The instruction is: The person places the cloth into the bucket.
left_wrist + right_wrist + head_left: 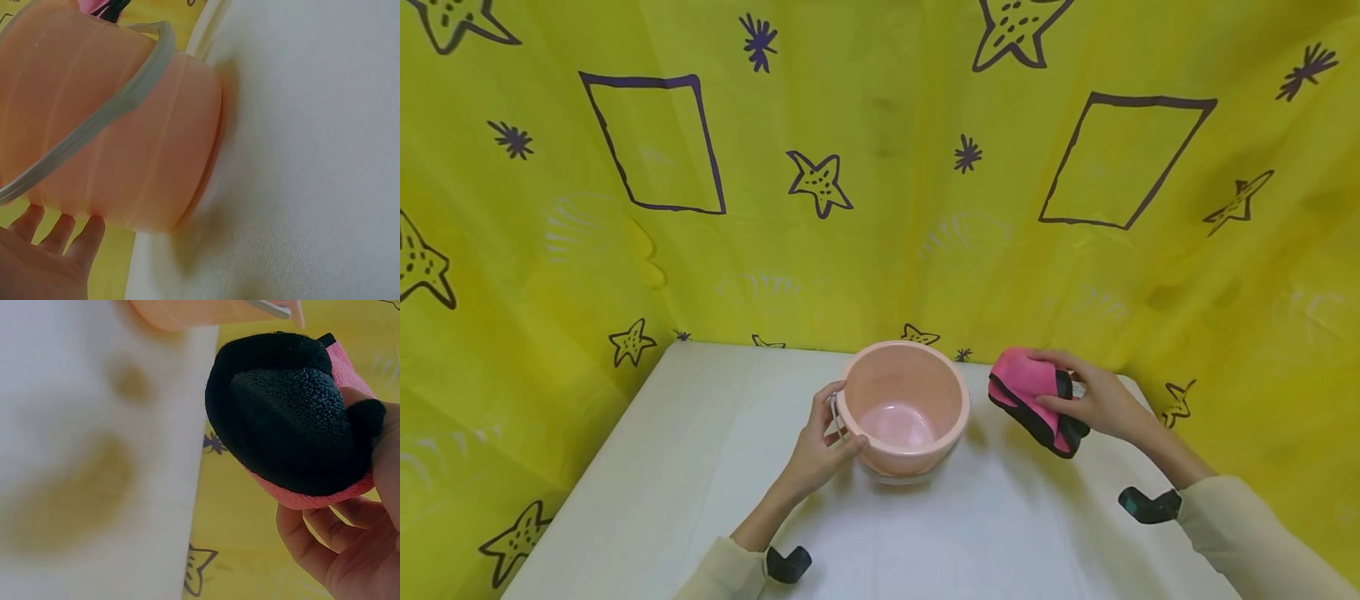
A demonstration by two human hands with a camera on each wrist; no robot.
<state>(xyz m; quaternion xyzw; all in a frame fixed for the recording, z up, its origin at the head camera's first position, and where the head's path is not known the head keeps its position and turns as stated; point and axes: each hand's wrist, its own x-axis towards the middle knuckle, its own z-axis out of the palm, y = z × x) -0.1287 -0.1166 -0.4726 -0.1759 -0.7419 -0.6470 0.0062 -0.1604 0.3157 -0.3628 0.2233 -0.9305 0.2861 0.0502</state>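
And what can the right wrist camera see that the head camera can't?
Only the right wrist view shows the dark, fuzzy side of the pink-and-black cloth thing. Only the head view shows the left hand holding the pink bucket, and the bucket's inside. Both show the right hand holding the cloth thing, some of the bucket, the white table and the yellow backdrop.

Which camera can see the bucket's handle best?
The left wrist view: the pale handle runs big and close across the peach bucket. The head view shows only thin bits, clearest by the left hand; the right wrist view shows just a short piece at its top edge.
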